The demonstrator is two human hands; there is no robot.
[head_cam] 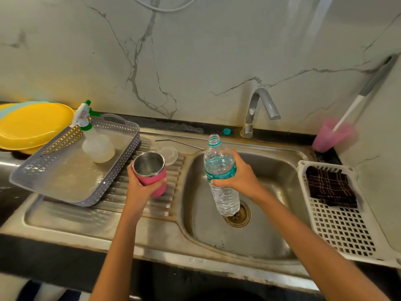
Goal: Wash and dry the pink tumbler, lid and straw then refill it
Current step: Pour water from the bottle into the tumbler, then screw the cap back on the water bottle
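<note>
head view: the left hand (138, 187) grips the pink tumbler (153, 178) around its side and holds it upright over the ribbed drainboard, left of the sink (277, 170). its steel mouth is uncovered. the right hand (240, 177) grips an uncapped water bottle (225, 200) by the middle, over the basin and near the drain (237, 213).

behind the tumbler, a clear lid (170, 153) and a metal straw (180, 143) lie on the drainboard. a teal cap (227, 131) lies on the dark desk beside the base of the tap (258, 109). a grey basket (118, 168) with a spray bottle (95, 142) stands tilted at the left, next to yellow plates (32, 127). at the right, a white basket (342, 231) carries a dark cloth (329, 187), and a pink cup (329, 135) holds a long handle.

the bottle's teal label has white writing, partly under the fingers and too small to read.
</note>
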